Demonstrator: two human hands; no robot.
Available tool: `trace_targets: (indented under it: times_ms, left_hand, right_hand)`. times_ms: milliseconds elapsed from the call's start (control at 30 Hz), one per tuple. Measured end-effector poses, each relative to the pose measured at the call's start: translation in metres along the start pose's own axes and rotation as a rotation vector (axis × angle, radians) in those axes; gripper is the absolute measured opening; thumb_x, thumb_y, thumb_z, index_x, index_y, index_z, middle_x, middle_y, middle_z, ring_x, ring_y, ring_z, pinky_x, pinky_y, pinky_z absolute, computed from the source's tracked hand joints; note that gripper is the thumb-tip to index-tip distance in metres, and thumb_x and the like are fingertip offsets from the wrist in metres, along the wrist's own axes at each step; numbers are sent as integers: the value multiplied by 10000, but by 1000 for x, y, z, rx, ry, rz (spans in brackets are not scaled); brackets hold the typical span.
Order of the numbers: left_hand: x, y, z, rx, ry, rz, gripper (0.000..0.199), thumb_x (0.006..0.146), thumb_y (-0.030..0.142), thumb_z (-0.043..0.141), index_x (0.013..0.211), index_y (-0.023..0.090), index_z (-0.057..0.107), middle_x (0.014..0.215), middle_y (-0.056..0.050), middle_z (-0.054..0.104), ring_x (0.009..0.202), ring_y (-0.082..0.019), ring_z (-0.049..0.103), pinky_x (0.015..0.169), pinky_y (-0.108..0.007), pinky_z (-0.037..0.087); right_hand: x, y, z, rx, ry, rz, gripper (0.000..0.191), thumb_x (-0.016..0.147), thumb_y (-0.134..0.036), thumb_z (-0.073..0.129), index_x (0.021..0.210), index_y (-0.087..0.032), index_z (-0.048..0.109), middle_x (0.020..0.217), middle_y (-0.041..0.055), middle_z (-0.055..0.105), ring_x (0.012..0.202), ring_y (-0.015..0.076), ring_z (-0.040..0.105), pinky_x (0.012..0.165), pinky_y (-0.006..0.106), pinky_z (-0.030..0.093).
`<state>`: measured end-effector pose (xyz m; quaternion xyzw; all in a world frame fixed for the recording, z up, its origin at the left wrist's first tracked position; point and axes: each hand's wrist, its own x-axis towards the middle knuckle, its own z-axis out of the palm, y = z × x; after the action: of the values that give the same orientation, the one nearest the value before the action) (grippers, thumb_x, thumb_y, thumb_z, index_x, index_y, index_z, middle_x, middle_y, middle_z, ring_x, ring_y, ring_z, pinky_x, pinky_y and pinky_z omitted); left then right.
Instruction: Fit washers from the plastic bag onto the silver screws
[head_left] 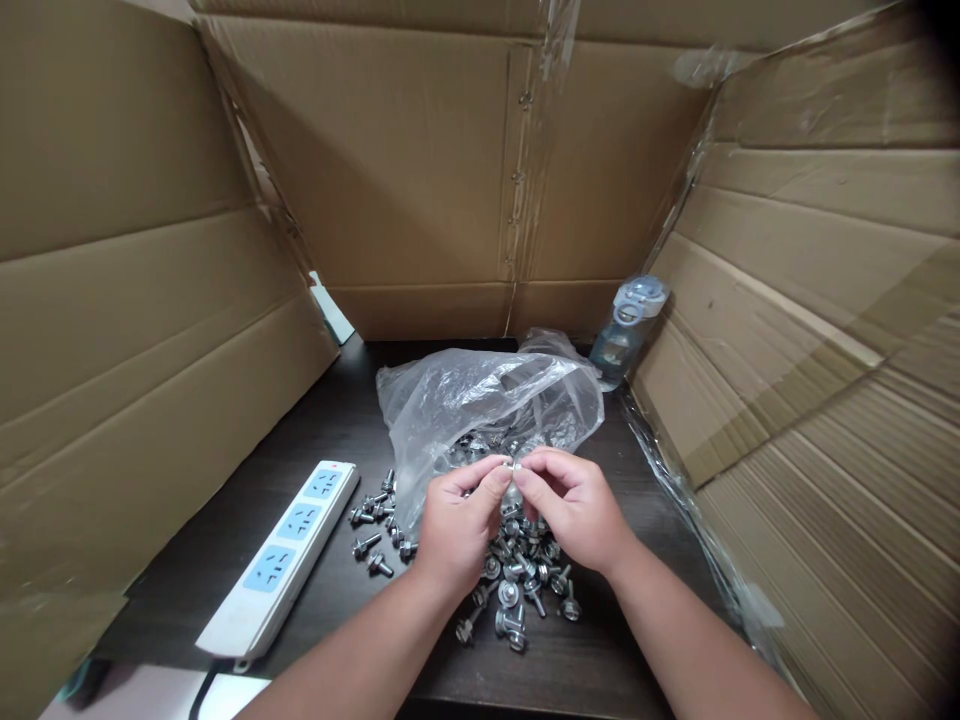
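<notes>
My left hand (461,520) and my right hand (574,505) meet at the fingertips above a heap of bolts. Both pinch a small shiny metal piece (513,466) between thumb and forefinger; the fingers cover most of it, so its exact kind is hidden. Below them lies the pile of silver bolts with washers (517,570), some spilling toward the front. Just behind the hands, a clear plastic bag (465,395) lies open with more metal hardware in its mouth. Several loose bolts (379,563) are scattered left of my left hand.
A white power strip (277,565) with blue socket faces lies at the left on the dark table (315,420). At the back right stands a water bottle (628,330). Cardboard walls (412,160) enclose the table at the left, back and right.
</notes>
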<state>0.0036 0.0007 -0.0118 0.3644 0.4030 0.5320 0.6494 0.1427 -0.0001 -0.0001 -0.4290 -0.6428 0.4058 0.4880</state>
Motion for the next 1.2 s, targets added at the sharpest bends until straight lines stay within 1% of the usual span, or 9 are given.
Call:
trace_targets:
  times_ms: [133, 233, 300, 400, 600, 767, 967, 1100, 1200]
  left_hand:
    - [1, 0, 0, 7, 7, 14, 450, 682, 409, 780, 967, 84, 655, 442, 85, 321, 403, -25, 248, 389, -169, 185]
    - [1, 3, 2, -61, 29, -12, 454, 660, 395, 797, 961, 87, 653, 447, 91, 307, 402, -20, 231, 381, -165, 174]
    - [-1, 5, 3, -84, 23, -24, 442, 655, 384, 801, 943, 85, 650, 449, 93, 296, 403, -18, 224, 380, -162, 166]
    - [-2, 7, 4, -70, -12, -30, 427, 667, 383, 792, 929, 80, 645, 450, 92, 290, 405, -18, 223, 380, -161, 155]
    - [-1, 4, 3, -44, -5, -31, 447, 656, 398, 796, 936, 88, 640, 437, 94, 299, 400, -21, 235, 386, -162, 174]
    - [-2, 4, 4, -48, 7, -21, 437, 649, 386, 802, 934, 86, 659, 434, 90, 312, 394, -19, 242, 385, -161, 176]
    - [-2, 10, 6, -122, -14, -42, 370, 669, 357, 793, 894, 95, 660, 454, 91, 294, 396, -9, 217, 373, -153, 154]
    - [-3, 8, 6, -118, -11, -46, 373, 670, 351, 794, 903, 92, 659, 451, 89, 310, 398, -12, 237, 372, -151, 178]
    - [-4, 6, 6, -92, -5, -17, 393, 667, 359, 795, 920, 90, 662, 440, 85, 334, 398, -20, 266, 382, -156, 208]
  right_hand:
    - [0, -5, -3, 63, -56, 105, 418, 938, -444, 469, 669, -135, 548, 538, 12, 522, 495, 103, 509, 516, 236, 426]
    - [-1, -3, -4, 93, 14, 67, 247, 867, -380, 607, 872, -134, 601, 653, 19, 573, 581, 113, 543, 554, 232, 460]
    - [-2, -1, -3, 110, 32, 20, 229, 819, -302, 668, 972, -145, 604, 787, 39, 595, 654, 120, 562, 595, 241, 488]
    - [-2, 2, 0, 91, 37, -53, 159, 805, -232, 667, 934, -149, 629, 897, 62, 582, 699, 123, 565, 617, 251, 500]
    - [0, -4, 2, 170, 4, 49, 176, 840, -305, 632, 824, -131, 605, 704, 15, 547, 549, 98, 540, 521, 230, 460]
    - [1, -2, 0, 51, -42, 115, 421, 953, -440, 437, 680, -138, 542, 569, 21, 550, 540, 112, 534, 565, 246, 450]
    - [-1, -2, 1, 224, 9, 102, 243, 820, -340, 661, 948, -150, 582, 715, 21, 602, 629, 132, 592, 609, 258, 508]
    - [-2, -6, 4, 235, 25, 94, 206, 804, -314, 673, 877, -142, 586, 686, 17, 588, 594, 119, 571, 567, 242, 491]
    - [-1, -6, 3, 188, -19, 92, 237, 871, -356, 598, 785, -136, 577, 606, 12, 574, 555, 111, 547, 565, 242, 474]
